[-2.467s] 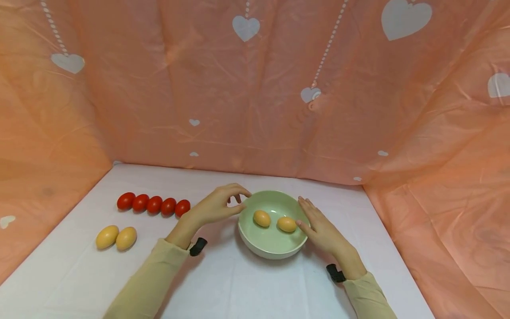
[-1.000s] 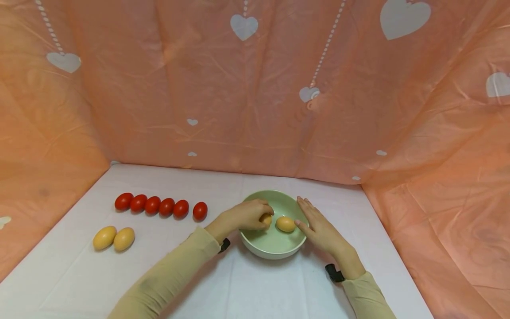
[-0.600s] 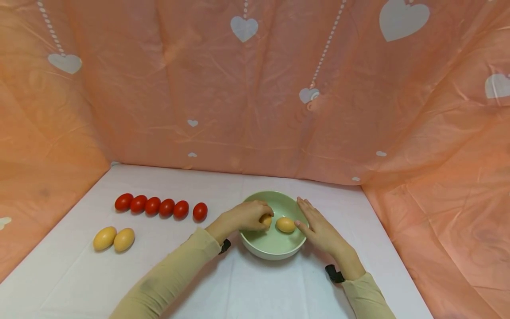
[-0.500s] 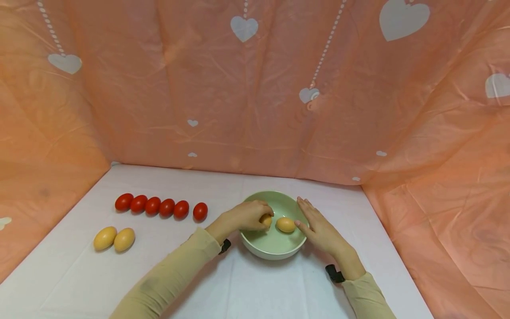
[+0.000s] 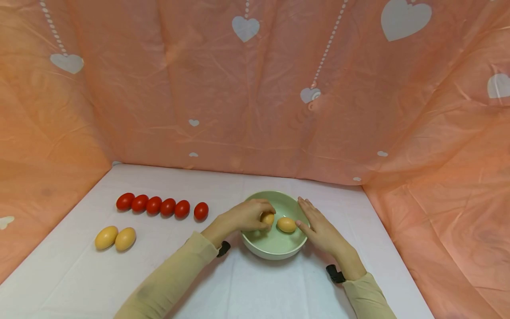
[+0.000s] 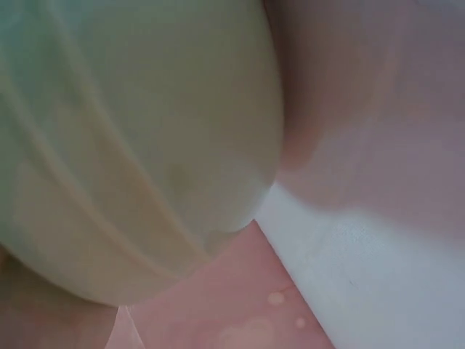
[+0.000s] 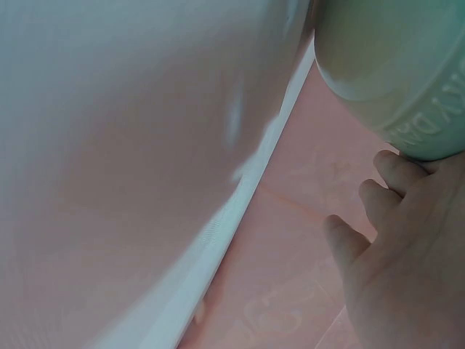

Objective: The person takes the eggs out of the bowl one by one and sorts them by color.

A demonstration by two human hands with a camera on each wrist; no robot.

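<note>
A pale green bowl [image 5: 275, 248] stands on the white cloth, with two yellow eggs inside. My left hand [image 5: 249, 216] reaches over its left rim, fingers and thumb around the left yellow egg [image 5: 268, 218]; part of that egg is hidden. Beside it lies the other yellow egg [image 5: 287, 224], close to my right thumb tip. Straight fingers of my right hand [image 5: 322, 228] rest along the bowl's right side, the thumb over the rim. From the right wrist, the bowl's outer wall [image 7: 399, 80] shows raised lettering above my fingers. The left wrist view is filled mostly by the bowl [image 6: 160, 145].
Left of the bowl, several red eggs [image 5: 154, 205] form a touching row, with one more red egg [image 5: 201, 212] slightly apart at its right end. Two yellow eggs [image 5: 115, 238] lie together nearer the front left. Orange heart-print cloth [image 5: 239, 110] walls the back and sides.
My left hand has moved from outside the left rim into the bowl and taken hold of the left yellow egg, uncovering the separate red egg. My right hand stays in place.
</note>
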